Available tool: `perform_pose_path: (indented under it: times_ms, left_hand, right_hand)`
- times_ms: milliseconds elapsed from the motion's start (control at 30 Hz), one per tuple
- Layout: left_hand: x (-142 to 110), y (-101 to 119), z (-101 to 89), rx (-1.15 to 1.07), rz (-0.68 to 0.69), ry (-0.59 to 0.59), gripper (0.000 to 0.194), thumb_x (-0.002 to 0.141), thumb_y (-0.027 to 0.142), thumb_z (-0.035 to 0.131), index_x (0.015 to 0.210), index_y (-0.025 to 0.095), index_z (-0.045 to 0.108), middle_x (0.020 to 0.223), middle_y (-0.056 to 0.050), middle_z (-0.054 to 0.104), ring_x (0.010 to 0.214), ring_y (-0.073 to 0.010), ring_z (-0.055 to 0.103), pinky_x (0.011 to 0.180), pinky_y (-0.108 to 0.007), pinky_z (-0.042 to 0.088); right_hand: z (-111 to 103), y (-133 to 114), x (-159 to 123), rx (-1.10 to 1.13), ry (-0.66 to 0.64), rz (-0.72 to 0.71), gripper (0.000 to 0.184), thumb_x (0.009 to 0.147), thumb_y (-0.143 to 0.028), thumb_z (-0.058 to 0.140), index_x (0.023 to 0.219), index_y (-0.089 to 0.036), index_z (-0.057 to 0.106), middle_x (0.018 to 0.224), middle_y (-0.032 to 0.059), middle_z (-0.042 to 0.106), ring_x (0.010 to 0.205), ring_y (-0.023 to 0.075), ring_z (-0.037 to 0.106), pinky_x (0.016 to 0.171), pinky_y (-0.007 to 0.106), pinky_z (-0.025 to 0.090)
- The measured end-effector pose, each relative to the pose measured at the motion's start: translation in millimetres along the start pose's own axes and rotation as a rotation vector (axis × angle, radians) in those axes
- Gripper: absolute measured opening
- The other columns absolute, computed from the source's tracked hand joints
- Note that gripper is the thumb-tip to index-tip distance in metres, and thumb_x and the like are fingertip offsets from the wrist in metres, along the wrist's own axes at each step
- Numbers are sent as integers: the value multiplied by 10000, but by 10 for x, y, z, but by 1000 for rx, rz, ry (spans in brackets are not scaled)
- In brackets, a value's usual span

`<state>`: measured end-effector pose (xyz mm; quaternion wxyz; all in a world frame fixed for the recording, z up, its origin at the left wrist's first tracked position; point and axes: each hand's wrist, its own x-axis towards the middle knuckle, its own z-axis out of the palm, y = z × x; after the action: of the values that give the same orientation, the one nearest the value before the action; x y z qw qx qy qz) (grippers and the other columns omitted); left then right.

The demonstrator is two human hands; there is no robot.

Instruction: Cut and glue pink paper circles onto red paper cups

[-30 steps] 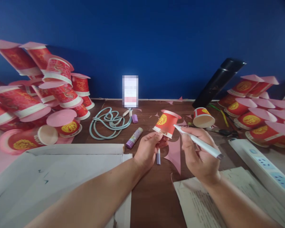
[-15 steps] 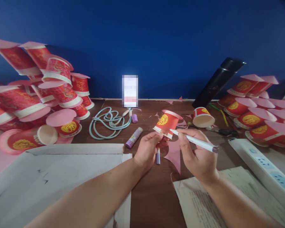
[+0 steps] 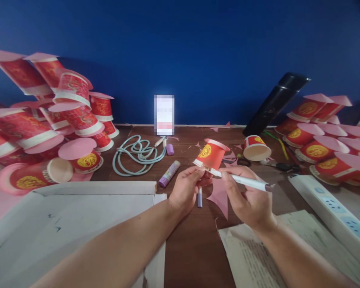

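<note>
My left hand [image 3: 187, 186] pinches the white lower rim of a red paper cup [image 3: 214, 158]. The cup has a gold emblem and a pink paper disc [image 3: 217, 144] on its top, and it tilts slightly. My right hand [image 3: 250, 198] grips a white marker pen [image 3: 247, 181] with a dark end. The pen's tip is at the cup's white rim, close to my left fingertips; whether it touches cannot be made out. Below the cup, a pink paper scrap [image 3: 220, 196] and a small pale purple cap [image 3: 199, 198] lie on the table.
Disc-topped red cups are stacked at left [image 3: 87, 160] and right [image 3: 316, 151]. A glue stick [image 3: 169, 174], coiled cable [image 3: 132, 158], phone [image 3: 164, 115], loose cup [image 3: 257, 149], black flask [image 3: 276, 105], power strip [image 3: 333, 206], printed paper [image 3: 252, 248] and white box lid [image 3: 87, 224] surround my hands.
My right hand has brought the pen tip left and down, from the cup's red side to its white lower rim. My left hand and the cup have barely moved.
</note>
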<state>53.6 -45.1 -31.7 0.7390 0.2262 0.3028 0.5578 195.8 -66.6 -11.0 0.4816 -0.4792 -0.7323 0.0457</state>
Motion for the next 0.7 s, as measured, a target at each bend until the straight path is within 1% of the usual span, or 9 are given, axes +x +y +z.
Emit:
perform_pose_path:
  times_ms: [67, 200, 300, 467, 633, 700]
  left_hand:
    - [-3, 1, 2, 0, -1, -1, 227, 626, 308, 804, 692, 118, 701, 716, -50, 673, 709, -125, 610, 695, -240, 490]
    - [-8, 10, 7, 2, 2, -3, 250, 614, 322, 813, 688, 112, 700, 717, -49, 673, 712, -124, 611, 693, -239, 492]
    - [-10, 15, 8, 6, 0, -2, 256, 618, 325, 811, 695, 106, 703, 712, -48, 671, 703, -122, 609, 697, -243, 497]
    - [-5, 13, 5, -2, -4, 4, 255, 624, 324, 807, 696, 103, 702, 707, -49, 673, 684, -114, 606, 695, -238, 493]
    - [-1, 5, -3, -12, 8, 2, 237, 616, 314, 810, 673, 115, 693, 701, -48, 672, 703, -128, 618, 695, -242, 491]
    - [-3, 6, -3, -10, 10, 3, 232, 620, 310, 808, 678, 116, 693, 705, -47, 672, 707, -130, 621, 700, -246, 492]
  right_hand:
    - [-1, -7, 5, -18, 24, -18, 83, 858, -204, 600, 912, -181, 658, 844, 37, 693, 784, 161, 652, 722, 289, 496]
    - [-4, -20, 27, -82, 110, -10, 87, 858, -206, 598, 910, -175, 662, 836, 41, 690, 785, 161, 648, 728, 282, 494]
    - [-1, -22, 42, -91, 128, -6, 95, 866, -208, 587, 918, -178, 661, 839, 42, 688, 794, 163, 647, 730, 282, 494]
    - [4, -11, 32, -84, 114, 1, 96, 863, -205, 591, 926, -181, 660, 850, 41, 689, 803, 167, 648, 736, 286, 493]
    - [9, -12, 2, -14, 17, -53, 73, 854, -193, 598, 902, -175, 650, 819, 34, 684, 748, 156, 642, 688, 278, 492]
    - [12, -12, 7, -31, 37, -62, 79, 855, -189, 595, 908, -170, 651, 826, 41, 685, 762, 160, 643, 708, 286, 493]
